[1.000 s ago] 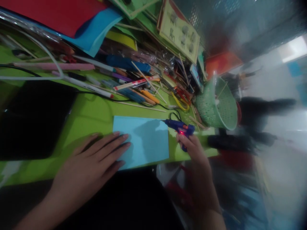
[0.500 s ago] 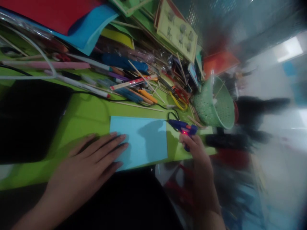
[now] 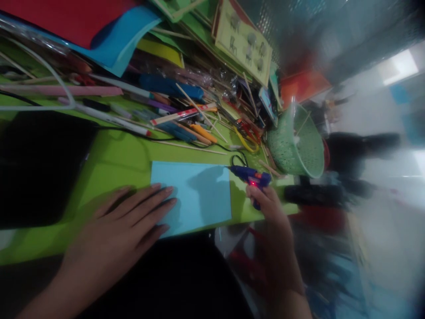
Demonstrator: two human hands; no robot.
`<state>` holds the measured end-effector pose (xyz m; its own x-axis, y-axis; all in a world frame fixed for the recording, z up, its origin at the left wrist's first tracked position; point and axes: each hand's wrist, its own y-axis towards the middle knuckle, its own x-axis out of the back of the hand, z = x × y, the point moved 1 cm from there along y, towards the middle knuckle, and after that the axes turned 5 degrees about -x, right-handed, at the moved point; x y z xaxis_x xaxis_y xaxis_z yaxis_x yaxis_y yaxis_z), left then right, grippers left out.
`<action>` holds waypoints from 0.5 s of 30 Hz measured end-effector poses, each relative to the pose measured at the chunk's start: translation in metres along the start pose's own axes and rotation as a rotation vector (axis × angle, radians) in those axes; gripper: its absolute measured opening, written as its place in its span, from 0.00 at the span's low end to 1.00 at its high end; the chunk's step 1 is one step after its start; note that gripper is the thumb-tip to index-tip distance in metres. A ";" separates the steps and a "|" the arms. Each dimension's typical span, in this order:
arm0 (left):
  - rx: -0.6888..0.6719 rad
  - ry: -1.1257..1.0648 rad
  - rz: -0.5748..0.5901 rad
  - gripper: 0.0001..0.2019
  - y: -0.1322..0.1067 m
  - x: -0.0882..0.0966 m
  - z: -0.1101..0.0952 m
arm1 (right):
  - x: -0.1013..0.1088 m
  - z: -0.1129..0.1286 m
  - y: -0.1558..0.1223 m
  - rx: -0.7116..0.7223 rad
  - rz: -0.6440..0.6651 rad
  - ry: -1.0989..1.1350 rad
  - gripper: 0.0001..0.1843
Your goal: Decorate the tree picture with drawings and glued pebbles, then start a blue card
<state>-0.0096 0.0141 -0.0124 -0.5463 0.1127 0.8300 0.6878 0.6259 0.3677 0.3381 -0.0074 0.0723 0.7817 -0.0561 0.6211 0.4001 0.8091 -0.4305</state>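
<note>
A light blue sheet of paper (image 3: 202,199) lies on the green table (image 3: 122,159) in front of me. My left hand (image 3: 129,221) rests flat on its left part, fingers stretched out and slightly apart. In my right hand (image 3: 268,204) is a dark blue hot glue gun (image 3: 254,175) with a small red light glowing on it. The gun's nozzle points left, at the paper's upper right corner; whether it touches cannot be told. Both the hand and the gun cast a shadow on the sheet.
A black flat object (image 3: 43,168) lies at the left. Behind the paper is a heap of pens, sticks and scissors (image 3: 245,139). A green plastic basket (image 3: 295,146) stands at the right, and red and blue sheets (image 3: 129,40) at the back left.
The glue gun in my right hand has shifted very slightly left, its nozzle a touch further over the paper's corner. My left hand stays in place.
</note>
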 end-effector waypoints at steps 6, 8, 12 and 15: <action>-0.007 0.010 0.002 0.22 0.002 0.003 -0.001 | -0.002 0.002 -0.001 -0.030 -0.002 0.009 0.23; -0.020 0.021 -0.007 0.22 0.002 0.004 -0.002 | 0.000 0.000 -0.001 -0.017 -0.009 0.023 0.24; -0.022 0.033 -0.013 0.21 0.001 0.002 -0.001 | 0.003 -0.005 -0.001 -0.005 -0.041 0.027 0.24; -0.011 0.024 0.002 0.22 0.000 0.000 0.000 | 0.003 -0.005 -0.001 -0.016 -0.036 0.016 0.24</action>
<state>-0.0096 0.0140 -0.0122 -0.5331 0.0953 0.8407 0.6944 0.6170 0.3703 0.3429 -0.0114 0.0712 0.7739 -0.0944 0.6262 0.4359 0.7967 -0.4187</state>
